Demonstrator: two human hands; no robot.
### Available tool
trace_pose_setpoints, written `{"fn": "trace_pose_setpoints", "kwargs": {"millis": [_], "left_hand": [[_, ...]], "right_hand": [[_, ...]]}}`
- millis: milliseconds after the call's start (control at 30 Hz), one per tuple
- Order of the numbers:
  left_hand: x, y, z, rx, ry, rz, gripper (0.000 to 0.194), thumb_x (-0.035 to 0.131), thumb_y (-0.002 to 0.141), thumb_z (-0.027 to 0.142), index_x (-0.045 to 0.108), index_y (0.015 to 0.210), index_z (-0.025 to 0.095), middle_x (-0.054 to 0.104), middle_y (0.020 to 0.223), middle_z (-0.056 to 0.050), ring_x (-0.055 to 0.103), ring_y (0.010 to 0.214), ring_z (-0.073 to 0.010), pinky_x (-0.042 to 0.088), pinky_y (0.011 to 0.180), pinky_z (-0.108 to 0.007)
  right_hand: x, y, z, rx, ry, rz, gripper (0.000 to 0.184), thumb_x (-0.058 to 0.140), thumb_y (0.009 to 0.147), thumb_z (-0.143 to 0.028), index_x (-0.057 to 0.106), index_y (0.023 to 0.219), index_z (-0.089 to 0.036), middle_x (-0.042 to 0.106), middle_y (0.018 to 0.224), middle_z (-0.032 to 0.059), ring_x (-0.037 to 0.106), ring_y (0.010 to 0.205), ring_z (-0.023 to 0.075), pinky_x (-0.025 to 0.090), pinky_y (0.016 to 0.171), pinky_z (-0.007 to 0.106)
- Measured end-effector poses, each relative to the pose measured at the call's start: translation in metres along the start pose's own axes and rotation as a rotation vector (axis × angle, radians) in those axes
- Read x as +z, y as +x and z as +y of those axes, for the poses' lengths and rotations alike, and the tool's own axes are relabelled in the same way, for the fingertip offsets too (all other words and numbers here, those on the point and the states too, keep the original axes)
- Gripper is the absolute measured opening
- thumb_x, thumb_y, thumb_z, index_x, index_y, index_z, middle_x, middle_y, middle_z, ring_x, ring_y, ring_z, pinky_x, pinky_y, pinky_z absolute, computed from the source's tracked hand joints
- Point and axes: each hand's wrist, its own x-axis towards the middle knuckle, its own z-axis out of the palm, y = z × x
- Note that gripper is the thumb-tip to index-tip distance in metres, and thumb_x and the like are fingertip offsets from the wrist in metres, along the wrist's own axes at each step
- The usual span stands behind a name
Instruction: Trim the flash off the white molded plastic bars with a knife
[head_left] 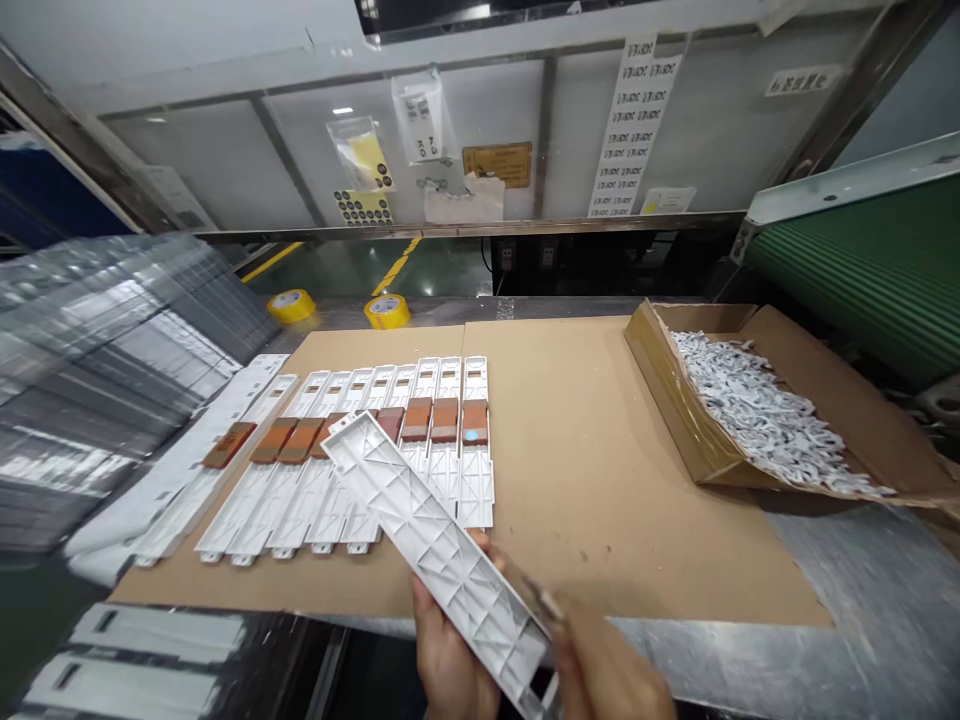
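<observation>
In the head view, I see the left hand [450, 655] holding a ribbed white panel [442, 557] slantwise across the tabletop's [720, 660] front edge, its far end above a row of white strips [296, 505]. The right hand [611, 670] blurs beside the near end; I cannot tell its grip. Open cardboard [562, 430] separates row from carton [675, 425]. 2 yellow tape rolls [388, 318] sit near the far edge.

**Tape rolls [387, 312] [292, 306] behind, ribbed green belt [870, 250] to our right**

We see the two tape rolls lying apart along the far edge of the bench [862, 560]. On the grey panel [576, 130] above, we find a strip of printed labels [630, 130], a yellow sheet of dark round stickers [364, 207] and a brown plate [510, 170]. Beneath it, we make out sockets [507, 258] and a yellow floor line [394, 268].
</observation>
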Motion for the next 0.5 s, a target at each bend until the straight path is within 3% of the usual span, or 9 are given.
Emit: {"fn": "trace_pose_setpoints", "kwargs": {"millis": [100,233,333,433,500], "left_hand": [[-0.006,0.003,0.012,0.022,-0.023,0.041,0.05,0.064,0.069,0.057,0.069,0.097,0.016,0.068,0.087,-0.007,0.062,0.075,-0.0189,0.051,0.066,-0.027],[-0.008,0.003,0.028,0.076,-0.044,0.12,0.049,0.059,0.073,0.057,0.069,0.099,0.017,0.069,0.094,-0.008,0.064,0.078,-0.0203,0.052,0.065,-0.027],[-0.01,0.001,0.04,0.114,-0.052,0.13,0.051,0.054,0.076,0.059,0.069,0.102,0.018,0.069,0.092,-0.009,0.064,0.079,-0.0212,0.052,0.065,-0.028],[-0.016,0.0,0.051,0.169,-0.091,0.108,0.049,0.048,0.08,0.058,0.067,0.107,0.022,0.069,0.094,-0.009,0.064,0.082,-0.0217,0.051,0.073,-0.032],[-0.021,0.001,0.056,0.223,-0.112,0.095,0.05,0.049,0.079,0.057,0.063,0.114,0.024,0.068,0.101,-0.009,0.062,0.093,-0.0243,0.049,0.084,-0.036]], "right_hand": [[0.006,0.006,0.04,0.025,-0.122,-0.015,0.025,0.036,0.096,-0.027,0.052,0.112,-0.016,0.068,0.089,0.0063,0.065,0.077,0.0166,0.048,0.065,0.024],[0.031,0.004,0.098,0.081,-0.39,-0.156,0.036,0.029,0.097,-0.035,0.059,0.107,-0.017,0.063,0.076,0.0048,0.06,0.071,0.0222,0.046,0.057,0.031],[0.047,0.001,0.128,0.067,-0.479,-0.175,0.041,0.027,0.096,-0.035,0.062,0.107,-0.017,0.06,0.077,0.0075,0.056,0.071,0.0244,0.047,0.062,0.036],[0.051,0.009,0.13,0.004,-0.454,-0.111,0.041,0.029,0.095,-0.037,0.061,0.105,-0.015,0.06,0.087,0.0122,0.054,0.076,0.0268,0.046,0.07,0.041],[0.048,0.024,0.11,-0.099,-0.308,-0.131,0.036,0.034,0.094,-0.038,0.056,0.112,-0.016,0.062,0.098,0.0128,0.056,0.088,0.0274,0.046,0.076,0.04]]}}
